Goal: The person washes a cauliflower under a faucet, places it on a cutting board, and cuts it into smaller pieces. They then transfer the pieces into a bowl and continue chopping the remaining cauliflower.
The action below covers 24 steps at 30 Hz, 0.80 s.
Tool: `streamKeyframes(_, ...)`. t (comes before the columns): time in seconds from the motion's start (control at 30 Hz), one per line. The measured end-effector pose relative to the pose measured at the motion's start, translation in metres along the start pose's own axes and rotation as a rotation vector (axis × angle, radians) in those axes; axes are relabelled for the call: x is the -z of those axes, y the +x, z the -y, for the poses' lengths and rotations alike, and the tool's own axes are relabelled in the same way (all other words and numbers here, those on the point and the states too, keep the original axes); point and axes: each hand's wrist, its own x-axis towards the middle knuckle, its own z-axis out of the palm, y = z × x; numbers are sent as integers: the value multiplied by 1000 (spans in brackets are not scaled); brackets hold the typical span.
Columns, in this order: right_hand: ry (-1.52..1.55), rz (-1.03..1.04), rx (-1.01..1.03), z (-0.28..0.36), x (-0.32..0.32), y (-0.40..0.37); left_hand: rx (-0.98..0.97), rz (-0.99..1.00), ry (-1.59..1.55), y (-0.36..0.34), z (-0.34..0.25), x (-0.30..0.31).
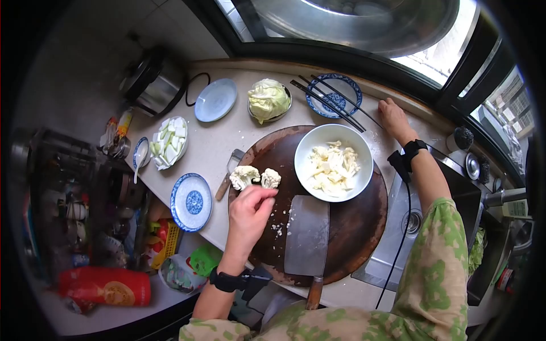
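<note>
The left hand [250, 211] is loosely bent. Its fingers [266, 194] curl down toward the board, and their tips are at the lower edge of the smaller cauliflower floret [271, 178]. I cannot tell if they pinch the floret or only touch it. Nothing else shows in this hand. The right hand [392, 115] lies flat and spread on the counter [227, 136] in the upper right of the frame, beside the window ledge, and it holds nothing.

Both florets are on the left part of the round wooden cutting board [352, 227], near the middle of the frame. The smaller floret is straight above the left fingertips in the picture. The bigger floret [243, 176] is just beside it on the left, touching it or almost touching. The left hand is clearly the nearer one. The right hand is well apart, and the white bowl [304, 153] of cut cauliflower pieces stands on the board between it and the florets.

The cleaver [307, 230] lies flat on the board just to the right of the left hand. Its long axis runs up and down in the frame, with the handle toward the lower edge.

Above the board, a cabbage head [268, 99] sits in a small bowl, and dark chopsticks [330, 105] rest across a blue-patterned dish [352, 85].
</note>
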Motion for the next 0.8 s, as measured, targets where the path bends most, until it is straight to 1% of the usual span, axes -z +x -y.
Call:
streamKeyframes(0.03, 5, 4, -2, 0, 1, -4, -6, 37, 64, -10, 16, 0)
streamKeyframes(0.1, 95, 58, -50, 4, 17, -10, -212, 105, 274, -31, 33, -11)
streamKeyframes(0.17, 220, -208, -22, 16, 42, -21, -315, 195, 363, -49, 39, -26)
streamKeyframes(0.23, 407, -233, -50, 59, 90, -37, -400, 201, 539, -58, 34, -26)
streamKeyframes(0.3, 503, -234, 168, 101, 116, -60, -414, 180, 505, -68, 38, -25)
streamKeyframes(0.37, 552, 19, 260, 140, 122, -81, -434, 154, 474, -77, 41, -24)
streamKeyframes(0.43, 273, -23, 404, 168, 118, -99, -435, 158, 451, -80, 42, -23)
streamKeyframes(0.5, 229, -112, 384, 189, 123, -124, -473, 178, 423, -73, 50, -22)
streamKeyframes(0.57, 351, -113, 177, 208, 134, -163, -462, 204, 378, -62, 50, -19)
streamKeyframes(0.6, 364, -135, 115, 215, 138, -186, -479, 148, 263, -55, 56, -21)
streamKeyframes(0.63, 362, -129, 7, 224, 140, -210, -507, 144, 232, -48, 52, -22)
streamKeyframes(0.67, 354, -105, -104, 230, 133, -240, -497, 94, 156, -38, 44, -22)
streamKeyframes(0.7, 357, -90, -165, 246, 132, -264, -480, 49, 83, -28, 34, -20)
streamKeyframes(0.73, 345, -32, -217, 262, 127, -287, -500, 32, 5, -19, 16, -18)
streamKeyframes(0.77, 350, 38, -305, 280, 120, -307, -545, -26, -115, -6, 0, -23)
streamKeyframes(0.8, 379, 114, -364, 297, 113, -320, -590, -40, -161, 8, -7, -33)
